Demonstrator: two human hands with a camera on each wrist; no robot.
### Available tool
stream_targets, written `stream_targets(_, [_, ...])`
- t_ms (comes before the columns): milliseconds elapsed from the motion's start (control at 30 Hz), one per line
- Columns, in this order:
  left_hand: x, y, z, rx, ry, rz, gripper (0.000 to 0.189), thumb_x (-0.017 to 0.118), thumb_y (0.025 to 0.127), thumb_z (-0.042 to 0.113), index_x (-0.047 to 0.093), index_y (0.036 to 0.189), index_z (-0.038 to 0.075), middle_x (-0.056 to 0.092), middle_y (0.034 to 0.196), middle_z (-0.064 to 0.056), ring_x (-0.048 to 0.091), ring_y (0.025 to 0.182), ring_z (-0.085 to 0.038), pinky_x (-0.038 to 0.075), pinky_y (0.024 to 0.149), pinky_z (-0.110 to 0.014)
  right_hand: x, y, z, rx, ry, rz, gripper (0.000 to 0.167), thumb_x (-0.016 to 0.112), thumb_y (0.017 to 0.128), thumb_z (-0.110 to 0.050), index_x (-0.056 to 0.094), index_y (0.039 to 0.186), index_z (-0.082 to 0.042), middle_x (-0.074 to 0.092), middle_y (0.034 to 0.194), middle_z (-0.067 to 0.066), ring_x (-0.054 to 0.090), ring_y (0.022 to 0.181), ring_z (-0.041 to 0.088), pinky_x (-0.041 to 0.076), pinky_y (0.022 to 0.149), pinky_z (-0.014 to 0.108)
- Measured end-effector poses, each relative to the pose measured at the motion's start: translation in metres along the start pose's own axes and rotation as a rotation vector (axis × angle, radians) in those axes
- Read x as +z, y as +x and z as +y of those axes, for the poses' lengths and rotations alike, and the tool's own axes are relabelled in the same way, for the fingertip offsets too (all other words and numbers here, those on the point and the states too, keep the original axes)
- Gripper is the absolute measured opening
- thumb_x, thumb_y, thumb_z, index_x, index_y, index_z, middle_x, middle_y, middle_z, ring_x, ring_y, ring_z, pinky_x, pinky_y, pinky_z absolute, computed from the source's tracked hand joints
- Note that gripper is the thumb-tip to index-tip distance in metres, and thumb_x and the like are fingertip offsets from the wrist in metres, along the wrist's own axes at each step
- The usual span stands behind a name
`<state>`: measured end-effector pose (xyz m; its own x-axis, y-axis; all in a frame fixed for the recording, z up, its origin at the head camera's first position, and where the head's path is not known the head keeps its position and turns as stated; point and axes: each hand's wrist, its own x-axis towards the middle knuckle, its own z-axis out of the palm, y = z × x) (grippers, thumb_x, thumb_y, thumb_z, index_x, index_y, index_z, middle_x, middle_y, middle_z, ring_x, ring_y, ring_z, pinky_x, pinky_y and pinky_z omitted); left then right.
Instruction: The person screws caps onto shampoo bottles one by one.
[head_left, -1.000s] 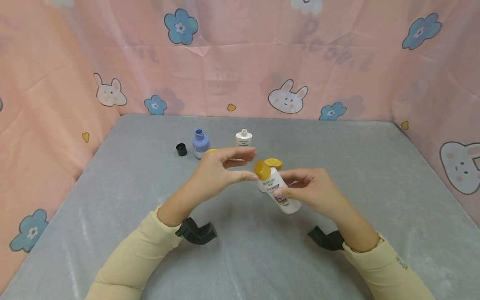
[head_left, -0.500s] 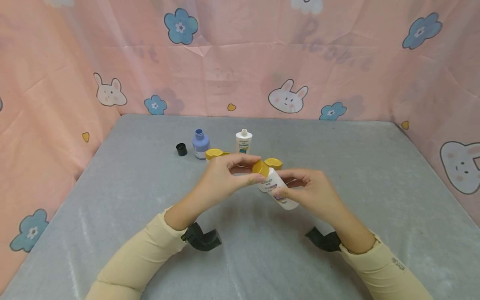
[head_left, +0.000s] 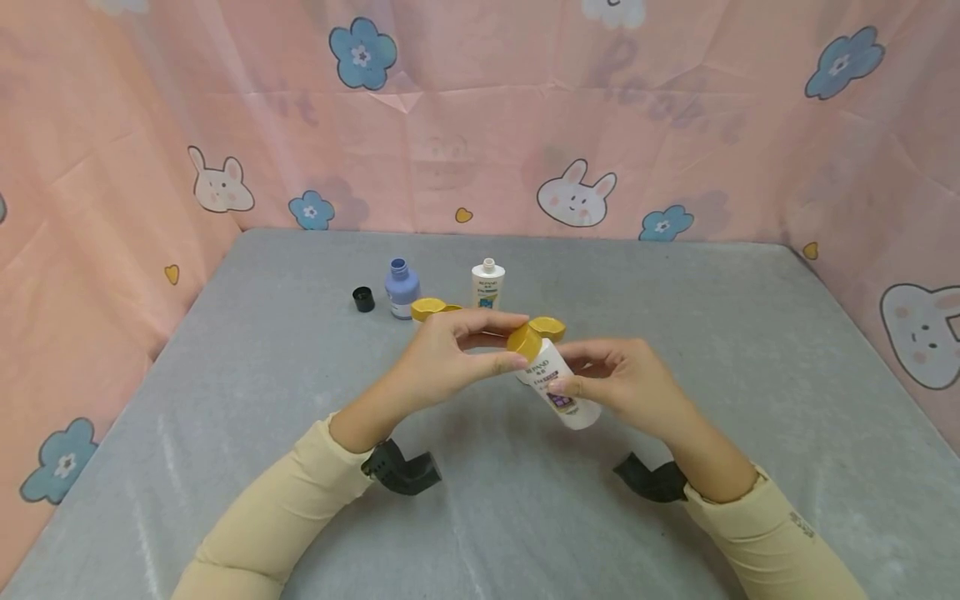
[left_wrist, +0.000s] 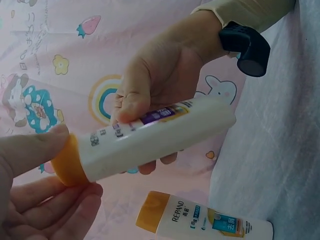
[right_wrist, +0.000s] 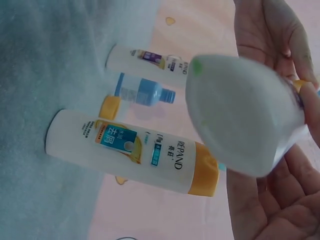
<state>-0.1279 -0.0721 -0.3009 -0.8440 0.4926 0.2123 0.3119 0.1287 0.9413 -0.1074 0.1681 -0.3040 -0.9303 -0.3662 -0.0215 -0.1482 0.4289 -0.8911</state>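
Observation:
My right hand (head_left: 633, 383) grips a white shampoo bottle (head_left: 558, 396) round its body, thumb on the front label. The bottle tilts, with its yellow cap (head_left: 525, 342) up toward the left. My left hand (head_left: 457, 350) pinches that cap between thumb and fingers; the left wrist view shows this hand (left_wrist: 47, 185) around the cap's edge. In the right wrist view the base of the held bottle (right_wrist: 245, 115) faces the camera. Just behind it stands another white bottle with a yellow cap (head_left: 547, 327), partly hidden in the head view.
At the back stand an uncapped white bottle (head_left: 488, 284) and an uncapped blue bottle (head_left: 402, 292), with a black cap (head_left: 363, 299) beside it. Another yellow-capped bottle (head_left: 428, 309) is partly behind my left hand. A loose yellow cap (right_wrist: 109, 107) lies on the table.
My left hand has moved right and its fingers have come together on the yellow cap. The held bottle has shifted only slightly in my right hand.

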Motion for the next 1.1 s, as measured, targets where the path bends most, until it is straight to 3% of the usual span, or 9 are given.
stream_targets(200, [-0.003,0.0,-0.001,0.037,-0.024,-0.072,0.043,0.074,0.088,0.004,0.063,0.13,-0.002,0.067,0.13,-0.014,0.066,0.116,-0.021,0.054,0.101,-0.034,-0.002,0.002,0.001,-0.013,0.057,-0.067,0.032,0.077,0.086,-0.01,0.071,0.115,0.003,0.074,0.1,0.019,0.072,0.084,0.015,0.06,0.073,0.033])
stream_targets(300, [-0.004,-0.001,0.001,0.039,-0.023,-0.084,0.045,0.071,0.089,0.002,0.06,0.132,-0.003,0.064,0.133,-0.014,0.064,0.119,-0.024,0.053,0.102,-0.031,-0.002,0.002,0.0,0.004,0.06,-0.06,0.033,0.077,0.086,-0.011,0.071,0.115,0.002,0.074,0.101,0.018,0.071,0.084,0.015,0.06,0.073,0.033])
stream_targets(467, [0.001,0.0,0.004,-0.026,0.01,-0.015,0.043,0.073,0.09,0.008,0.061,0.13,0.001,0.065,0.13,-0.01,0.064,0.117,-0.022,0.053,0.099,-0.022,0.001,0.0,-0.003,0.051,0.023,0.029,0.035,0.081,0.084,-0.022,0.074,0.112,-0.004,0.075,0.1,0.012,0.072,0.082,0.017,0.06,0.069,0.032])
stream_targets(567, [0.004,0.0,0.003,-0.041,0.021,0.033,0.039,0.075,0.089,0.01,0.063,0.125,0.002,0.068,0.124,-0.01,0.066,0.112,-0.021,0.055,0.096,-0.022,0.004,-0.002,-0.004,0.02,-0.036,0.077,0.033,0.082,0.082,-0.023,0.076,0.11,-0.007,0.076,0.1,0.01,0.071,0.085,0.017,0.06,0.071,0.03])
stream_targets(767, [0.007,-0.002,0.002,0.026,0.039,0.055,0.036,0.075,0.087,0.006,0.066,0.121,-0.001,0.07,0.12,-0.013,0.068,0.107,-0.022,0.056,0.094,-0.023,0.005,-0.003,-0.004,-0.053,-0.126,0.106,0.027,0.082,0.083,-0.021,0.077,0.107,-0.01,0.076,0.097,0.005,0.068,0.088,0.012,0.058,0.078,0.027])
stream_targets(1100, [0.006,-0.001,-0.002,0.138,0.031,0.032,0.037,0.074,0.087,0.001,0.066,0.122,-0.005,0.069,0.121,-0.018,0.067,0.107,-0.024,0.055,0.097,-0.026,0.003,-0.003,-0.006,-0.111,-0.118,0.085,0.024,0.081,0.083,-0.013,0.077,0.105,-0.005,0.077,0.093,0.007,0.068,0.084,0.006,0.058,0.078,0.025])
